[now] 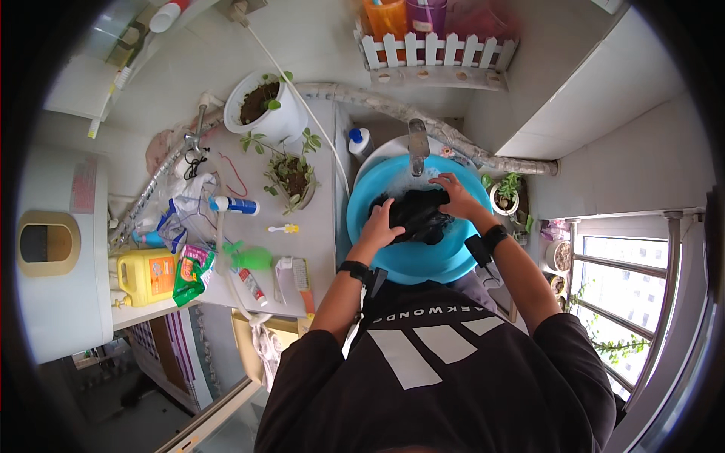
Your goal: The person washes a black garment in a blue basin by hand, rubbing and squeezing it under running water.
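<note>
A wet, dark black cloth [417,214] is bunched up in a round blue basin [453,260], with foamy water beside it. My left hand [380,226] grips the cloth's left side, its thumb and index finger spread over the top and the other fingers mostly hidden. On the upper right side of the bundle, my right hand [462,199] holds the fabric with bent fingers. Just beyond the cloth, a metal faucet [418,143] reaches over the basin. Both wrists wear black bands.
Left of the basin, a counter [306,249] bears potted plants [291,177], a brush [303,279], a yellow jug [145,278] and a green packet [194,273]. A white bottle with a blue cap [361,142] stands by the basin. Railings and a window [623,272] lie at the right.
</note>
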A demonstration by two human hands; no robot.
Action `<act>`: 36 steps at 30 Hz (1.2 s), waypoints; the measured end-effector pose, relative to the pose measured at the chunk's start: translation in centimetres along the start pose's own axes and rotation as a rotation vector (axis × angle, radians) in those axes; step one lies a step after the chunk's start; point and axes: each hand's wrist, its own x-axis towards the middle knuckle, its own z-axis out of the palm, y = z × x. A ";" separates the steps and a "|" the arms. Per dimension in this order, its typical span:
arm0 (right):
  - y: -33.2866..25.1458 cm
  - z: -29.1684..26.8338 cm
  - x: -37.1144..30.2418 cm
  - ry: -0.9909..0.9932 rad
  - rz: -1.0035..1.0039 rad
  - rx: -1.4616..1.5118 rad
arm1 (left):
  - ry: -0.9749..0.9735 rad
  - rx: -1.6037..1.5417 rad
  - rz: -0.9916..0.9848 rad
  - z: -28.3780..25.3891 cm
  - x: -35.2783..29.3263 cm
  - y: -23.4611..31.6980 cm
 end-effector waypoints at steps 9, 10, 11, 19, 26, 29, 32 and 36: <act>4.4 8.0 2.6 -0.329 0.205 -0.401 | -0.347 0.304 -0.367 4.8 5.9 1.8; 4.3 8.2 2.9 -0.332 0.207 -0.401 | -0.363 0.378 -0.391 5.2 6.3 1.9; 4.4 8.5 3.1 -0.374 0.257 -0.427 | -0.365 0.424 -0.395 5.7 6.5 2.1; 7.1 9.1 6.3 -0.425 0.341 -0.469 | -0.188 0.673 -0.213 6.9 9.1 -0.2; 7.6 7.2 6.6 0.162 0.403 -0.090 | -0.004 0.172 -0.408 4.4 11.5 0.5; 3.8 5.3 5.1 0.234 0.565 0.444 | 0.111 -0.136 -0.421 5.1 10.8 -1.3; -3.9 6.1 5.0 0.277 0.578 0.389 | 0.439 -1.159 -0.540 5.6 9.5 -5.3; -7.5 5.7 2.7 0.405 0.514 0.255 | 0.339 -1.272 -0.585 5.0 7.9 2.4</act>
